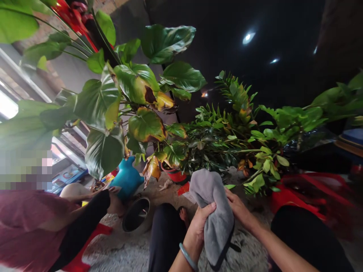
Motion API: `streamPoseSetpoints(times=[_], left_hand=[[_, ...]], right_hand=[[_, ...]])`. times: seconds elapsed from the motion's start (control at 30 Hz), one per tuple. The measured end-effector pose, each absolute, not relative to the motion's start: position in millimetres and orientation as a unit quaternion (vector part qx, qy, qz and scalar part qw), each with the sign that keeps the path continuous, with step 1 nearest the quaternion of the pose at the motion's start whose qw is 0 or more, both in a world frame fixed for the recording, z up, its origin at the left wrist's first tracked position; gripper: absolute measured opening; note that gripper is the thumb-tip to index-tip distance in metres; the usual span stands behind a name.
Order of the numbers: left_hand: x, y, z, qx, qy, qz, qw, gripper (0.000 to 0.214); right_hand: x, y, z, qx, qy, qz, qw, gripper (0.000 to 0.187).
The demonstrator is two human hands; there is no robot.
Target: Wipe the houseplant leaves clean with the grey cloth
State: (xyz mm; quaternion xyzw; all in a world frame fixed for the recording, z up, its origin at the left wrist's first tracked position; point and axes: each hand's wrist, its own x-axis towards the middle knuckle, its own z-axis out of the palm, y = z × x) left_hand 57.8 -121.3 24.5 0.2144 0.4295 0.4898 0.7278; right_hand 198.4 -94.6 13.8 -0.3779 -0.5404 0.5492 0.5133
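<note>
A soft grey cloth [219, 223], folded or bunched, with a dark edge and a small dark loop near its lower end, is held up between my knees. My left hand [200, 223], with a pale bangle on its wrist, grips the cloth from the left, thumb pressed across its front. At the cloth's right side is my right hand [240, 208], its fingers partly hidden behind the fabric; they seem to hold its edge. Whether anything is inside the cloth is hidden.
Leafy potted plants [144, 124] crowd the front, one in a red pot [174, 174]. To the left, a person in a maroon top [28, 223] sits beside a dark-lined round pot [136, 214] and a teal object [127, 179]. A red plastic item [297, 194] stands right.
</note>
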Motion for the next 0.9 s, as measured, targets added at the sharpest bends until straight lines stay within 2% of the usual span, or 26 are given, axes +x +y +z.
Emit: streamPoseSetpoints(times=[0.13,0.27,0.4,0.5,0.63,0.73,0.9], left_hand=[[48.1,-118.9,40.9,0.231,0.470,0.510,0.682,0.081],[34.8,-102.7,78.1,0.307,0.461,0.512,0.656,0.069],[36.0,-80.5,90.4,0.342,0.414,0.502,0.678,0.063],[41.0,-72.8,61.8,0.325,0.438,0.476,0.690,0.060],[38.5,-79.6,27.7,0.302,0.453,0.436,0.717,0.054],[37.0,-79.0,49.5,0.334,0.432,0.431,0.719,0.055],[50.7,-44.2,112.3,0.376,0.394,0.514,0.662,0.069]], right_hand=[[211.5,-76.8,5.7,-0.428,-0.491,0.471,0.595,0.011],[244.7,-34.4,9.2,-0.490,-0.283,0.484,0.667,0.027],[257.6,-9.2,9.4,-0.465,-0.247,0.538,0.659,0.024],[253.3,-5.4,-0.5,-0.431,-0.239,0.589,0.641,0.021],[256.4,-2.3,-15.5,-0.466,-0.216,0.588,0.625,0.016],[261.5,1.8,-17.9,-0.460,-0.210,0.588,0.631,0.012],[257.0,3.2,-8.6,-0.379,-0.231,0.617,0.650,0.024]])
